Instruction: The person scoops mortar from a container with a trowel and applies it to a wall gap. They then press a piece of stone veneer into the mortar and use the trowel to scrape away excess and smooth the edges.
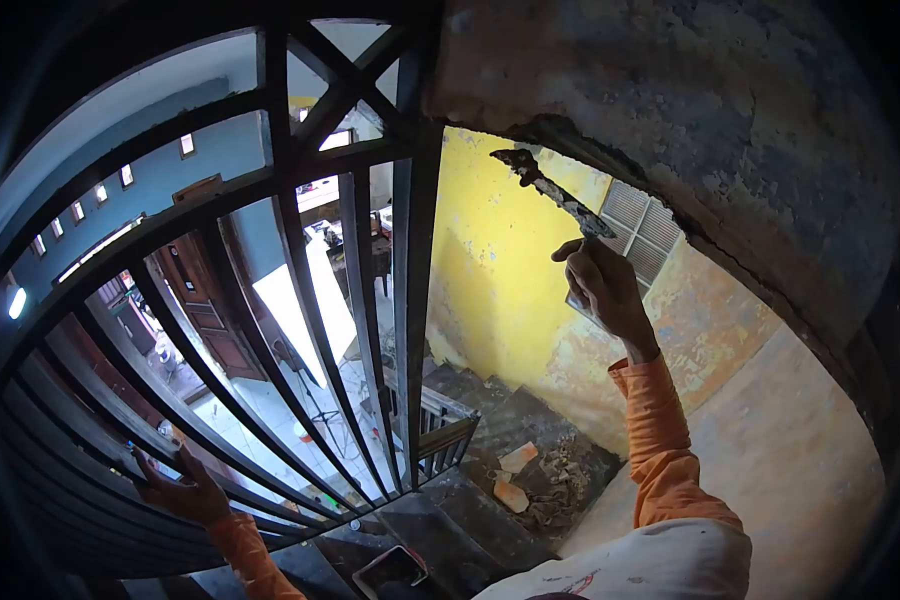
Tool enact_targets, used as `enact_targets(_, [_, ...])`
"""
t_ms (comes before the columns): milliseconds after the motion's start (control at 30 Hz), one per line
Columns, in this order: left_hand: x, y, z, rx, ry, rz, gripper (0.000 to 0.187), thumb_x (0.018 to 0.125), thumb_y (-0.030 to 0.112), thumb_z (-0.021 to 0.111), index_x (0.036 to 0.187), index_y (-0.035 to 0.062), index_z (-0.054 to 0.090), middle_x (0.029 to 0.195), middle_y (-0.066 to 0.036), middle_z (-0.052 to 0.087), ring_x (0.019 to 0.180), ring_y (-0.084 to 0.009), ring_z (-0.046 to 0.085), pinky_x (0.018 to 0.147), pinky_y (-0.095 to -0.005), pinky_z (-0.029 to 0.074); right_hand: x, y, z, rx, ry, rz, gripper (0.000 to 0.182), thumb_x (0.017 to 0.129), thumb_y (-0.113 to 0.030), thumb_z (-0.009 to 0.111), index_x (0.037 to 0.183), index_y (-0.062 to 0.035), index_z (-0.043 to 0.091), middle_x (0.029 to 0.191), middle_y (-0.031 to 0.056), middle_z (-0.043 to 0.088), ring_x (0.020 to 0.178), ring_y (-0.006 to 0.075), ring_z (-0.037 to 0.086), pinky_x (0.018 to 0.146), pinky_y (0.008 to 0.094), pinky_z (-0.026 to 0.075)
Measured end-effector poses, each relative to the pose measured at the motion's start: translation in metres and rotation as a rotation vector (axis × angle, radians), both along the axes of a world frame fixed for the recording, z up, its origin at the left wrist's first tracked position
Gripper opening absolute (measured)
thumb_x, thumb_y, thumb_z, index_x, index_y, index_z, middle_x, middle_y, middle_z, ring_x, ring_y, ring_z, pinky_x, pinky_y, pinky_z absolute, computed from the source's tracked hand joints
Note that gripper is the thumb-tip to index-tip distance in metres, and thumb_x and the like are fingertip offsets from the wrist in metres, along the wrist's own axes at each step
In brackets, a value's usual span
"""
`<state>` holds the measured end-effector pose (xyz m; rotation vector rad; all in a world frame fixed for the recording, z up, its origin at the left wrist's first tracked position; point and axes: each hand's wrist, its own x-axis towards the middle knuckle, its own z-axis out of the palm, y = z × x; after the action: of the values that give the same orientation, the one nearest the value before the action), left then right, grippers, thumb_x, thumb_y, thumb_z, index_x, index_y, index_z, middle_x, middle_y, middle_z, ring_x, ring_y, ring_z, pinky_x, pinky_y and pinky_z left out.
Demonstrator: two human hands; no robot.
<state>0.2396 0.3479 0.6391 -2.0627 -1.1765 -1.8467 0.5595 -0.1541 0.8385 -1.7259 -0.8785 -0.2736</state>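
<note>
My right hand (607, 290) is raised in front of the yellow wall, closed round the handle of what looks like a hammer (570, 205). Its dark head points up and left, and whitish crust covers the shaft. Close above the tool runs the broken, crumbling lower edge of a peeling wall section (610, 160). Low on the left, my left hand (185, 492) grips a bar of the black metal railing (210, 420); the bars partly hide its fingers. Both arms wear orange sleeves.
Dark stairs (450, 520) lie below me, with rubble and broken chunks (515, 470) on a landing. A louvred vent (642, 232) sits in the yellow wall (490, 260). Through the railing, a tiled room below shows a wooden door (205, 310). A dark open container (390, 572) stands near me.
</note>
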Motion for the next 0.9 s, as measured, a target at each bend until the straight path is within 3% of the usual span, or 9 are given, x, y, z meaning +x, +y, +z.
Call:
enact_targets(67, [-0.001,0.002,-0.002,0.02,0.018,0.01,0.07,0.1,0.051,0.063,0.154,0.0097,0.048,0.141,-0.027,0.044,0.132,-0.0424,0.047,0.109,-0.0561,0.041,0.004,-0.001,0.007,-0.029,-0.032,-0.001,0.028,0.108,-0.029,0.059,0.105,-0.0018,0.066,0.065,-0.0079,0.047,0.056,0.0005,0.041,0.051,0.0215,0.034])
enact_targets(367, [-0.003,0.007,-0.007,0.055,0.03,0.024,0.071,0.1,0.051,0.064,0.152,0.0055,0.049,0.137,-0.026,0.045,0.13,-0.0405,0.047,0.106,-0.0565,0.042,0.022,-0.003,0.025,0.058,0.008,0.084,0.026,0.109,-0.027,0.056,0.099,-0.0046,0.063,0.062,-0.0065,0.044,0.05,0.0019,0.037,0.047,0.0223,0.03])
enact_targets(433, [-0.003,0.006,-0.006,0.057,0.037,0.03,0.07,0.1,0.05,0.064,0.152,0.0051,0.049,0.136,-0.026,0.046,0.129,-0.0403,0.048,0.106,-0.0564,0.042,0.028,-0.001,0.02,0.114,-0.021,0.086,0.026,0.11,-0.023,0.053,0.103,0.0005,0.062,0.063,-0.005,0.044,0.048,0.0025,0.036,0.045,0.0207,0.033])
enact_targets(567, [-0.005,0.005,-0.003,0.058,0.059,0.052,0.068,0.1,0.047,0.065,0.151,0.0047,0.05,0.134,-0.026,0.048,0.126,-0.041,0.049,0.103,-0.0557,0.044,0.027,-0.012,0.014,0.218,0.072,0.047,0.027,0.11,-0.023,0.052,0.1,-0.0003,0.061,0.062,-0.0049,0.043,0.047,0.0025,0.037,0.043,0.0213,0.031])
enact_targets(667, [-0.002,0.001,-0.002,0.044,0.032,0.019,0.068,0.1,0.046,0.065,0.152,0.0047,0.049,0.136,-0.027,0.048,0.128,-0.042,0.049,0.104,-0.0559,0.043,0.019,-0.034,0.006,0.16,0.012,0.02,0.028,0.111,-0.025,0.051,0.099,-0.0015,0.061,0.061,-0.0054,0.042,0.045,0.0026,0.036,0.042,0.0217,0.028])
enact_targets(767, [-0.001,0.001,-0.006,0.031,0.014,0.015,0.068,0.101,0.046,0.064,0.152,0.0045,0.049,0.136,-0.027,0.048,0.128,-0.0423,0.049,0.105,-0.0562,0.043,-0.003,-0.058,-0.036,0.175,0.158,-0.342,0.043,0.109,-0.027,0.056,0.07,-0.0102,0.046,0.059,-0.005,0.04,0.05,0.0051,0.034,0.048,0.0268,0.029])
enact_targets(800, [-0.001,-0.001,-0.006,0.022,0.008,0.016,0.068,0.101,0.046,0.064,0.152,0.0045,0.049,0.136,-0.027,0.048,0.128,-0.0423,0.049,0.105,-0.0562,0.043,0.002,-0.074,-0.063,0.081,0.042,-0.385,0.04,0.108,-0.028,0.057,0.074,-0.007,0.051,0.058,-0.0007,0.041,0.053,0.0076,0.04,0.048,0.0297,0.033])
enact_targets(833, [0.0,-0.002,-0.004,0.056,0.008,0.022,0.068,0.101,0.047,0.063,0.152,0.0046,0.049,0.136,-0.027,0.048,0.128,-0.0421,0.049,0.104,-0.0563,0.043,0.008,-0.095,-0.087,-0.203,-0.119,-0.496,0.03,0.106,-0.027,0.06,0.088,-0.0025,0.061,0.065,0.0076,0.055,0.055,0.02,0.057,0.051,0.0387,0.043])
enact_targets(900, [0.001,0.0,0.001,0.091,0.015,0.019,0.068,0.101,0.048,0.063,0.152,0.0047,0.049,0.136,-0.027,0.048,0.128,-0.0419,0.049,0.104,-0.0564,0.043,-0.017,-0.066,-0.072,-0.261,-0.625,-0.492,0.022,0.101,-0.023,0.065,0.103,-0.001,0.065,0.081,0.0166,0.065,0.068,0.0368,0.067,0.058,0.048,0.05])
